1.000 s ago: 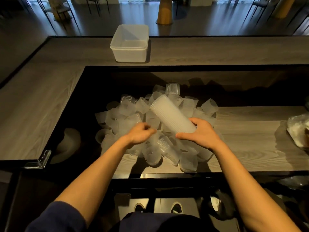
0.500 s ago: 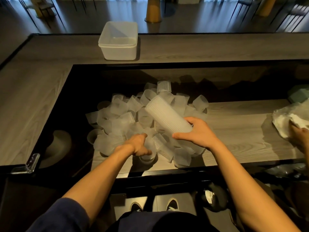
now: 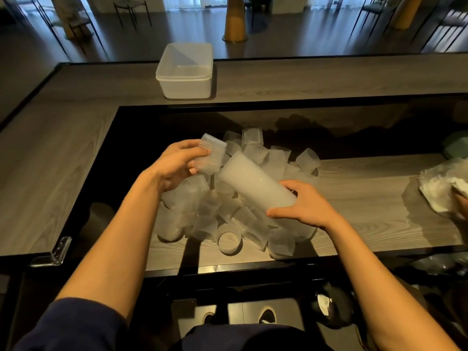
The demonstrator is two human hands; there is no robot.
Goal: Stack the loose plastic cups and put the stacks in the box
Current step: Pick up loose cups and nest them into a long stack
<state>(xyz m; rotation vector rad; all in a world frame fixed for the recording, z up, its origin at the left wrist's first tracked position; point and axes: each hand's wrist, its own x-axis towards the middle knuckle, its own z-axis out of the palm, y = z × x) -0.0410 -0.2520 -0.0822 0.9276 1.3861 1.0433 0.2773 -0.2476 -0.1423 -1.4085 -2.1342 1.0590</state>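
Cups [image 3: 228,219], clear and ribbed, lie loose in a heap on the sunken tabletop [image 3: 367,198], some on their sides, some mouth up.

- Right hand [image 3: 301,209]: fingers wrapped round the near end of a long nested stack [image 3: 255,183]. The stack is held tilted over the heap, its far end pointing left and away.
- Left hand [image 3: 174,163]: half a second ago it was down in the near side of the heap. It is now lifted and pinches a picked cup [image 3: 211,155] between thumb and fingers, just beside the stack's far end and not yet touching it. Whether this is one cup or a few nested cannot be told.
- Right hand and stack have hardly shifted over the same second.

Reading: the pick is done and the join comes next, with the picked cup going onto the far end of the stack. Stacking is well under way, but most of the heap is still loose.

- Box [image 3: 186,72]: translucent and open-topped, it stands on the raised ledge far from the heap, well apart from both hands. No stack shows inside it.

Surface: grey wood grain, both the low tabletop and the ledge that wraps its left and far sides, with a dark wall between the two levels. A crumpled plastic bag [image 3: 440,183] lies at the right edge. A clear bracket [image 3: 57,252] sits on the ledge's near left corner.

Room: dim, with a glossy dark floor beyond, a yellow column [image 3: 235,19] and thin-legged chairs.
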